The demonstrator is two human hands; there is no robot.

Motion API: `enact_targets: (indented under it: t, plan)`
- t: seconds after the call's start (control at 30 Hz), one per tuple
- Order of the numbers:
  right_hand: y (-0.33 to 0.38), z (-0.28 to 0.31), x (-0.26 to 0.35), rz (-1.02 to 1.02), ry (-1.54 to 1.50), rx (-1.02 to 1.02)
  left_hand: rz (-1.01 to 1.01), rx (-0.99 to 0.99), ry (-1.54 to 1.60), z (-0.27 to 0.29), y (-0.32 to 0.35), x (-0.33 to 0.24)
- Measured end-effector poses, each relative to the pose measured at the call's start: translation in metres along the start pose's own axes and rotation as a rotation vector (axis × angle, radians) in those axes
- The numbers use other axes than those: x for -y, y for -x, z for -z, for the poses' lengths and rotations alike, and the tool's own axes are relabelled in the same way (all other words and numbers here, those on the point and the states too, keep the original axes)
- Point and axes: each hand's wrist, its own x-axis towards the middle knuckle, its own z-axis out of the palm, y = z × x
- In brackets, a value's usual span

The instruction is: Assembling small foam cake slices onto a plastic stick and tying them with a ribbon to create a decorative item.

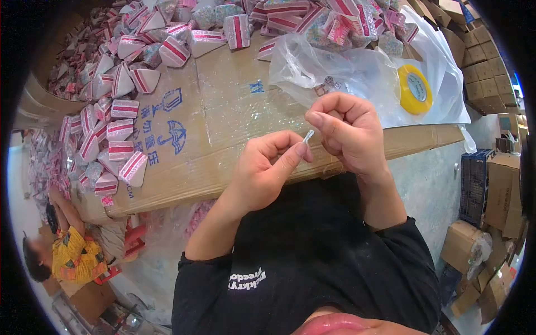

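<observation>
Above the near edge of a cardboard surface (223, 106), my left hand (262, 170) pinches a short white cord (309, 135) between thumb and forefinger. Its looped end sticks up past the fingertips. Just to the right, my right hand (357, 137) is closed, thumb pressed against the curled forefinger. Whatever those fingers may hold is too small or hidden to make out. Many wedge-shaped pieces like cake slices (237, 32), white and pink with glittery sides, lie heaped along the far side and the left of the cardboard, out of reach of both hands' fingers.
A clear plastic bag (296, 64) and a yellow tape roll (406, 92) lie on white sheeting (446, 106) at the right. Cardboard boxes (505, 187) and a dark blue crate (474, 184) stand beyond. Another person in a yellow patterned shirt (75, 257) sits at lower left.
</observation>
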Motion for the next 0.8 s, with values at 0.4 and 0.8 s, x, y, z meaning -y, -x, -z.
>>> enact_targets:
  t: [0.4, 0.8]
  plan:
    - [-0.003, 0.007, -0.013, 0.211, 0.159, 0.089, 0.096, -0.001, 0.417, -0.005, -0.003, 0.007]
    - [-0.009, 0.007, -0.018, 0.109, 0.171, 0.071, 0.032, -0.1, 0.221, -0.014, -0.011, 0.006]
